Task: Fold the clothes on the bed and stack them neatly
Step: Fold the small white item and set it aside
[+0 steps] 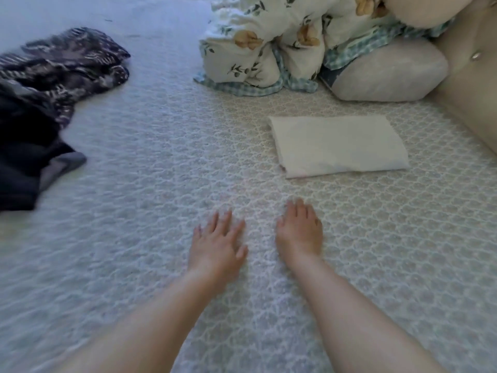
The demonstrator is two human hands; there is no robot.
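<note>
Head view. Your left hand (pixel 215 242) and right hand (pixel 300 230) are both extended low over the bed (pixel 161 157), palms down, fingers straight and slightly spread. Neither hand holds anything; whether the palms touch the bedspread cannot be determined.

1 white garment (pixel 337 145) lies folded into a flat rectangle ahead and to the right of your right hand, apart from it. This is the start of the stack.

The unfolded clothes lie at the left edge of the view, well apart from both hands: a dark patterned garment (pixel 67 63) in a crumpled heap, and a dark navy garment (pixel 24 157) nearer you, touching or overlapping it. The image is blurred in this area, so the number of pieces in the heap cannot be confirmed.

A bunched floral duvet (pixel 269 41) and a pillow (pixel 387 74) sit at the head of the bed, beyond the folded piece.

Assessment: you appear to be between garments, with 1 item done and at least 2 remaining. The next move calls for reaching left, gripping 1 dark garment, and drawing it onto the open bed surface in front of you to spread it flat before folding.
</note>
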